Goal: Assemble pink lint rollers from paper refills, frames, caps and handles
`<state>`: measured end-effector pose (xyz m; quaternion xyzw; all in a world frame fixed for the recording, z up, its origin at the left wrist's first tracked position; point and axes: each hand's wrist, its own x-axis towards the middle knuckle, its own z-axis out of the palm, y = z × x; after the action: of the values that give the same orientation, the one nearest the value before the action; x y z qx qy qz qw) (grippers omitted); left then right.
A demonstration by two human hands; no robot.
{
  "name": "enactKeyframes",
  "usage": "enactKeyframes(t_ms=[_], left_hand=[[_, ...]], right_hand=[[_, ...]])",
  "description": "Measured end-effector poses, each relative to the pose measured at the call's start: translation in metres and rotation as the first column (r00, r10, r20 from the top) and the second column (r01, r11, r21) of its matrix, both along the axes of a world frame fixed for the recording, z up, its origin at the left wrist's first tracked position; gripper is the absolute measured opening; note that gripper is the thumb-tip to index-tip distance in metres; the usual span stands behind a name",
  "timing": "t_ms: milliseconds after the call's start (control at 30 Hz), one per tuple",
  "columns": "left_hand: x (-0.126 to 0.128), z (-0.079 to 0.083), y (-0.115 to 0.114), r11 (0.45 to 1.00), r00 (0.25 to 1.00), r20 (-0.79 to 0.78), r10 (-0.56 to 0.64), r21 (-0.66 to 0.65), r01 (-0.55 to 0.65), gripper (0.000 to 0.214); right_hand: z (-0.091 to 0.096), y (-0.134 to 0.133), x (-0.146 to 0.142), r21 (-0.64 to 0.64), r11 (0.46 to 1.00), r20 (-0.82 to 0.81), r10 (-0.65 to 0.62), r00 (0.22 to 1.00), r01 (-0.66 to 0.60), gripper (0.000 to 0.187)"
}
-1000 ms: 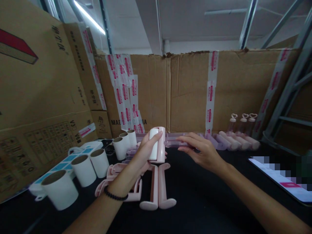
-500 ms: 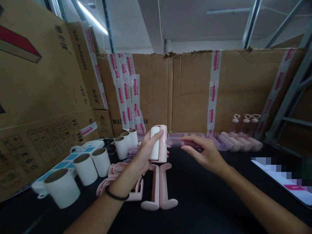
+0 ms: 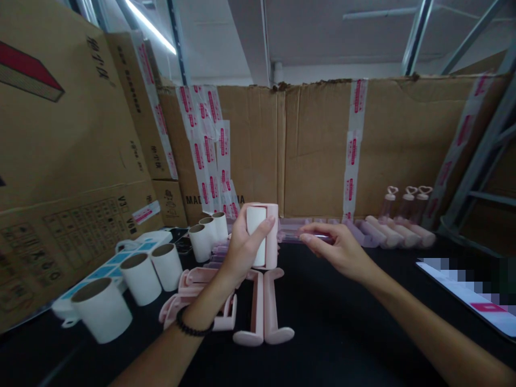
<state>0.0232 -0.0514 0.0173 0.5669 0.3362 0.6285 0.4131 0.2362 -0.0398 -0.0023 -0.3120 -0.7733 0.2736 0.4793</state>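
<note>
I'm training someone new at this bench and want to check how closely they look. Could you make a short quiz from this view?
1. Multiple choice: what does the right hand hold? a) a phone; b) a translucent handle; c) a cardboard box.
2. True or false: a black beaded bracelet circles the wrist of the left hand.
3. Count: besides the one in the pink casing that the left hand holds, how many white rolls are seen standing upright?

Key: 1. b. 2. True. 3. Six: three nearer and three farther back.
</note>
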Motion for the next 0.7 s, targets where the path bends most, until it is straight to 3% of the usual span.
enactKeyframes(t_ms=[467, 700], left_hand=[[0.0071, -0.0003, -0.0018, 0.996, 0.996, -0.019, 0.084, 0.043, -0.083, 0.042], [0.0083, -0.0006, -0.0004, 0.994, 1.0, 0.017, 0.001, -0.106, 0.001, 0.049]], right_hand=[[-0.0021, -0.006, -0.0061, 0.065, 0.998, -0.032, -0.022, 0.999, 0.024, 0.027], [-0.0029, -0.0075, -0.0035, 0.134, 0.989, 0.019, -0.071, 0.997, 0.068, 0.03]])
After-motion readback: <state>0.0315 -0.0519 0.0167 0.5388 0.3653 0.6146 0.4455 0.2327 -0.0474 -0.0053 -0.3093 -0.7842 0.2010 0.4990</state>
